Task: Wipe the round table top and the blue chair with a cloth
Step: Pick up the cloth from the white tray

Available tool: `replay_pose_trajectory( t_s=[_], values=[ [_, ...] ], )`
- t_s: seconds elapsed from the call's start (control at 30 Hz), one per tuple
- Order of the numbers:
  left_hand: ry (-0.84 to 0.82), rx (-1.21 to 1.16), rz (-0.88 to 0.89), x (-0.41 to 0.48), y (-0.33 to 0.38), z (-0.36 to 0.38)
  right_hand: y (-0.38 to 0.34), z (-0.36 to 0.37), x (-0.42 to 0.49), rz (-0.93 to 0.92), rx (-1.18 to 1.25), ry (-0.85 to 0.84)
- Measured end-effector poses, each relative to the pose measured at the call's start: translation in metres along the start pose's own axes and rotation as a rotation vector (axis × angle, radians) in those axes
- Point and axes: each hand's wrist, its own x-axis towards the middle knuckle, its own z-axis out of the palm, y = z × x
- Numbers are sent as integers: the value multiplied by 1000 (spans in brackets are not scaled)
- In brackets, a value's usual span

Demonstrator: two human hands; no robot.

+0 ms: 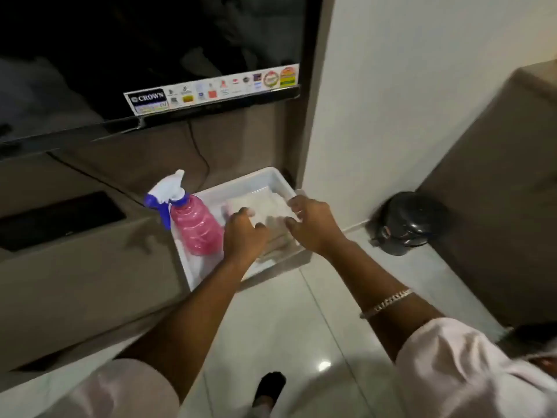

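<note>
Nearest to you, at the bottom edge, one dark shoe (269, 387) stands on the glossy tiled floor (301, 327); its lower part is cut off. You have two pale pink sleeves, the left sleeve (120, 390) and the right sleeve (470, 372), both cut by the frame. One silver chain bracelet (386, 303) sits on your right forearm.

Both your arms reach into one white plastic tray (280, 179) that rests on the edge of a brown cabinet (75, 267). Your left hand (244, 236) lies palm down on the folded cloths (265, 206), with fingers curled onto the top pale cloth; whether it really pinches it, you cannot tell. Your right hand (313, 227) is spread, fingers apart and bent, over the right side of the pile, gripping nothing that can be seen. The pile seems to have at least two cloths, one white and one beige under it, but blur and your hands hide the exact count.

In the left part of the same tray stands one pink spray bottle (196, 230) with a white and blue trigger head.

To the right, on the floor by the white wall, one dark round object (410, 221) lies; its kind is hard to make out.

Farthest, one dark television screen (150, 55) hangs above, with one strip of stickers (211, 89) reading "CROWN". The screen is cut off at the top and at the left.
</note>
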Motion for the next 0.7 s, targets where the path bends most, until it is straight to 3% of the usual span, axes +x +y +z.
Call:
replay_pose_trajectory(
  t_s=[0.1,0.2,0.27,0.37,0.43,0.57,0.7],
  values=[
    [48,-12,-188,20,-13,9,-2,48,35,115,-161,-137],
    [161,-190,-385,29,-5,20,7,81,49,86,-378,-154],
    [176,-440,-476,35,0,20,10,79,49,123,-271,-150],
    [14,-799,-428,26,8,12,16,57,38,301,183,50],
    [-126,-896,-353,10,24,9,19,30,13,295,405,229],
    [-449,-932,-164,-38,62,28,48,-26,-66,322,732,451],
    [-744,-819,-68,-117,94,85,112,-83,-174,461,902,554]
  ],
)
